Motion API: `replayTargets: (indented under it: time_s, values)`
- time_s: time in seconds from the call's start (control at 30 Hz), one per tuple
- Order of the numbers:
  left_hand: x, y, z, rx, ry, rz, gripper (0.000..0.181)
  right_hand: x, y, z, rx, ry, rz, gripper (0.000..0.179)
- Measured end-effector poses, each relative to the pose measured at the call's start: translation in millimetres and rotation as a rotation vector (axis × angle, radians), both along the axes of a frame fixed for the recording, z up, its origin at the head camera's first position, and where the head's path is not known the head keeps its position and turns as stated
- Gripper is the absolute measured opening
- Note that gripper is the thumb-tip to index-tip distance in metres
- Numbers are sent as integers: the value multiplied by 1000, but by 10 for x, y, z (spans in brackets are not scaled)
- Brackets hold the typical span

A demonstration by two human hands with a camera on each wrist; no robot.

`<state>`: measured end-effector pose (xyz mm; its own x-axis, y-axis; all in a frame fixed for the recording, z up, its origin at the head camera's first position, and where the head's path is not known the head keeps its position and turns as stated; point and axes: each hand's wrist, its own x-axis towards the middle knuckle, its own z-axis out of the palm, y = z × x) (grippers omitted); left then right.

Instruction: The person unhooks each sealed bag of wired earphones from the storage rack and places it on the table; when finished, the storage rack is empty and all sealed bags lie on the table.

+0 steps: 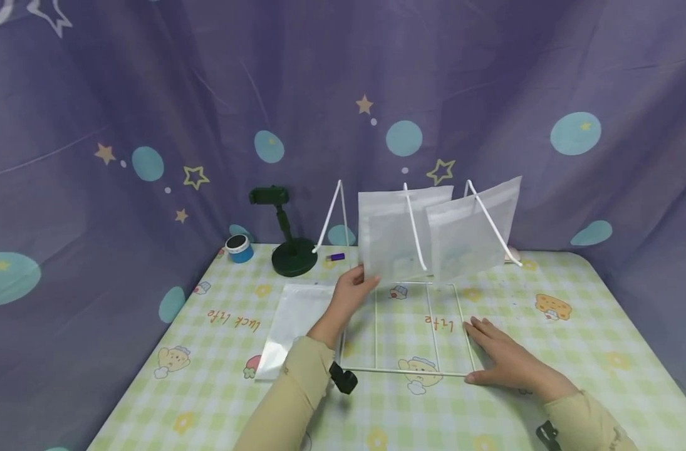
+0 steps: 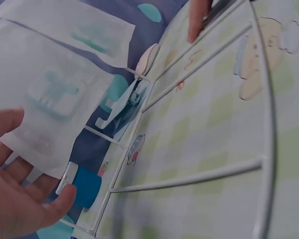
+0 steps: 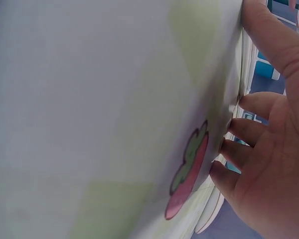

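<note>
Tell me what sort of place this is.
Probably a curtained-off tabletop workspace: a purple, spotted fabric curtain hangs behind a green-and-white checked tablecloth bearing a dark-green, round-based stand.

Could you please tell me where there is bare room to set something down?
The tablecloth is bare left of the flat bag and right of the right hand. Crowded: around the dark stand, blue jar and bag-laden rack.
</note>
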<state>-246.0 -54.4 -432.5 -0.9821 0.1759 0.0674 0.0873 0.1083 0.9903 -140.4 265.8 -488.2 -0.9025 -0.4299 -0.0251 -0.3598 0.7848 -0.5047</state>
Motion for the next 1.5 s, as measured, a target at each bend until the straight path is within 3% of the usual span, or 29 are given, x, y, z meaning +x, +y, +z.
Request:
replayTargets:
  time_s: [0.2, 0.37, 0.63, 0.9, 1.1, 1.27, 1.5]
  values:
    - [-136, 53, -103, 15, -72, -49, 44, -2, -5, -22, -20, -30, 2, 108]
    - [-127, 63, -67, 2, -64, -107, 44, -2, -17, -28, -25, -42, 9, 107]
    - [-103, 96, -98, -70, -54, -27, 39, -4, -6, -22, -3, -15, 10, 108]
    - [26, 83, -55, -60, 6, 0, 37, -18, 9, -34, 5, -6, 8, 109]
    - [128, 54, -33, -85, 0, -1, 34, -20, 20, -32, 16, 8, 11, 108]
    - [235, 6, -16, -76, 16, -38, 33, -18, 21, -12, 17, 16, 7, 108]
    - [466, -65, -1, -37, -11, -109, 34, -17, 15, -4, 23, 5, 5, 108]
